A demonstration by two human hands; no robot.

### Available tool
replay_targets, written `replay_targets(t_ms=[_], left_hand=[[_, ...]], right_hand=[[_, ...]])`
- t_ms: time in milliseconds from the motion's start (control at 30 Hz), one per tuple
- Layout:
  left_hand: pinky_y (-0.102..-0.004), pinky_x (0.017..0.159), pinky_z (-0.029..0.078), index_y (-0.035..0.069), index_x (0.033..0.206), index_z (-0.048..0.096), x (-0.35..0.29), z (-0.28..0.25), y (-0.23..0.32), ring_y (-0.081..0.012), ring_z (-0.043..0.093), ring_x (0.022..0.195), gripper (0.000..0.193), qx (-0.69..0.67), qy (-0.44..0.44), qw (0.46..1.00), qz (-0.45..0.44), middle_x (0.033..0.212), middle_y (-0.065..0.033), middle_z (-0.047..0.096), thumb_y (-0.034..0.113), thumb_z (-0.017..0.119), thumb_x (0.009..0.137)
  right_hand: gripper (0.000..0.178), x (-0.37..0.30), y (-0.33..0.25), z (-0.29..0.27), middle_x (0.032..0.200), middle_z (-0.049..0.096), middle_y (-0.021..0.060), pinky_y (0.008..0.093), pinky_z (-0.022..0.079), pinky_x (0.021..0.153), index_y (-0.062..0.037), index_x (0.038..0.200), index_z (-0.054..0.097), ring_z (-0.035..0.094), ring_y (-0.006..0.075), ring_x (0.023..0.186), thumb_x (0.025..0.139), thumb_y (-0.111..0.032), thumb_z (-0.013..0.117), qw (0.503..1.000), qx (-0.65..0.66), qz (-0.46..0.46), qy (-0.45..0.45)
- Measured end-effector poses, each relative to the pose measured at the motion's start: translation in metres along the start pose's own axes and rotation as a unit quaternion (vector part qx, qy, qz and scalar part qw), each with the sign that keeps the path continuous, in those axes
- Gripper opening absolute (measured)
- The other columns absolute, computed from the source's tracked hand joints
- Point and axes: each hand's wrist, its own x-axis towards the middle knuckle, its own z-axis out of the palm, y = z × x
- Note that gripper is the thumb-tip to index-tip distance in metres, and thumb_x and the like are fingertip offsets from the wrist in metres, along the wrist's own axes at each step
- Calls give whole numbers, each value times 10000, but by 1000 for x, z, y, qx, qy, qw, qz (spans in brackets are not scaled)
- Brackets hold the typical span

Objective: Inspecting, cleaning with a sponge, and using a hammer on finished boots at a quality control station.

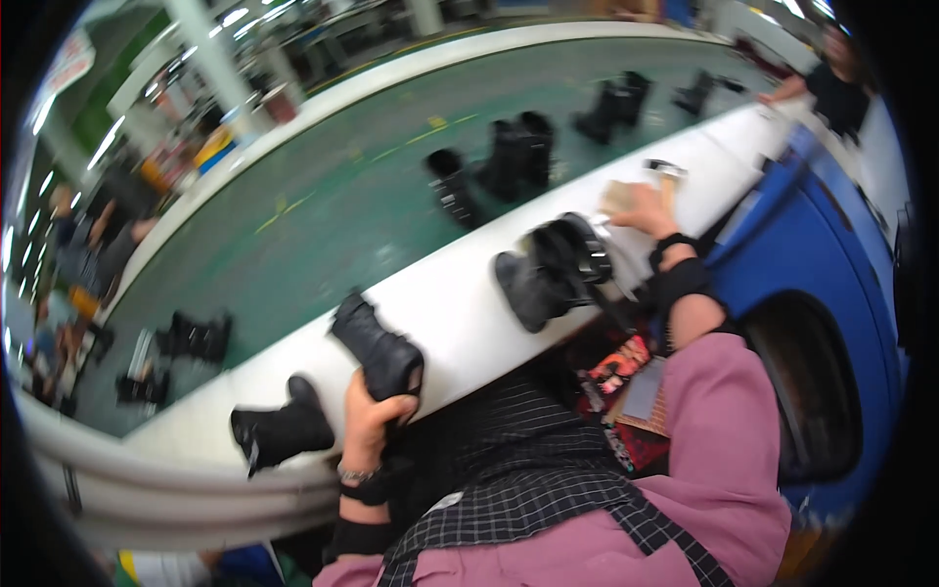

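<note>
My left hand is wrapped round a black boot, tilted over the white ledge. Another black boot lies on the ledge to the left of that hand. Farther right, several black boots stand close together on the ledge, partly overlapping. Just beyond them my right hand is closed on a small beige block, blurred by motion; its exact kind does not show. Beside those fingers is a pale thing with a dark-and-white end.
Along the ledge runs a wide green belt carrying several black boots. A blue machine with a dark opening stands on my right. Below the ledge is a red-and-black box. Other people are at the far right and left.
</note>
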Motion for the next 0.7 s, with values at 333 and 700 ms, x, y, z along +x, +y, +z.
replay_targets(t_ms=[333,700], left_hand=[[-269,871,453,-48,1199,533,-20,-15,0,-172,589,923,635,-126,-30,987,-95,1036,-73,610,107,735,617],[-278,836,478,-39,1148,535,-37,-19,4,-172,595,901,594,-95,-7,993,-73,1024,-83,609,68,750,605]], right_hand=[[402,20,12,10,943,680,199,455,495,825,-18,952,663,638,392,887,833,-398,612,993,-116,-7,-9],[473,13,-62,-131,818,696,139,339,511,640,10,949,664,663,273,711,960,-439,518,865,248,100,426]])
